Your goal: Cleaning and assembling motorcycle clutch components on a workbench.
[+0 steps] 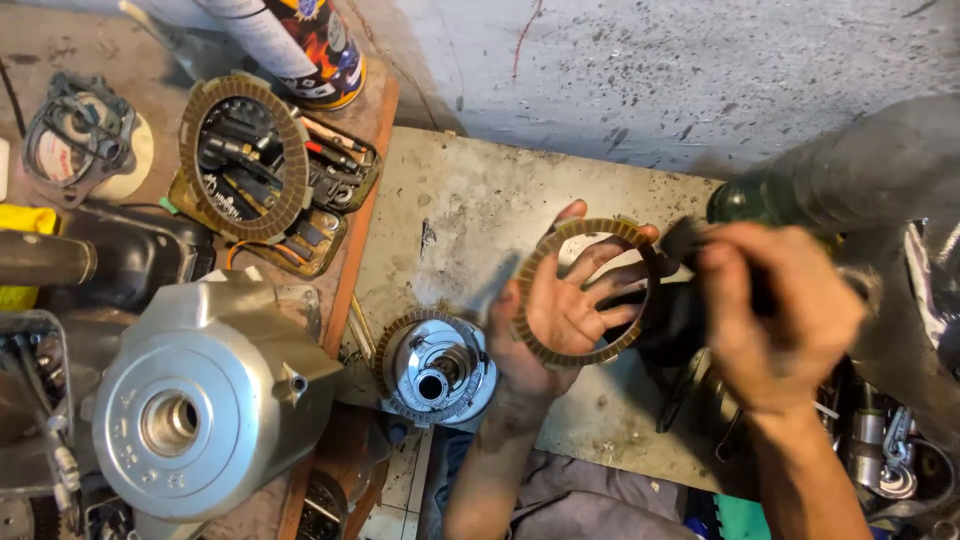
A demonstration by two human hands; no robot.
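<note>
My left hand [560,310] is palm-up with fingers spread, and a brown friction ring [532,270] rests on the palm and fingers. My right hand [775,315], blurred by motion, is closed around a dark brush-like tool [678,243] whose tip touches the ring's upper right edge. Left of my left wrist stands a shiny metal clutch hub [435,368] with a toothed ring around it.
A second friction ring [243,157] lies on a tool tray [330,215] at upper left. A silver engine cover [200,395] sits at lower left. A spray can [315,50] stands at the top. A worn metal plate [480,200] covers the bench.
</note>
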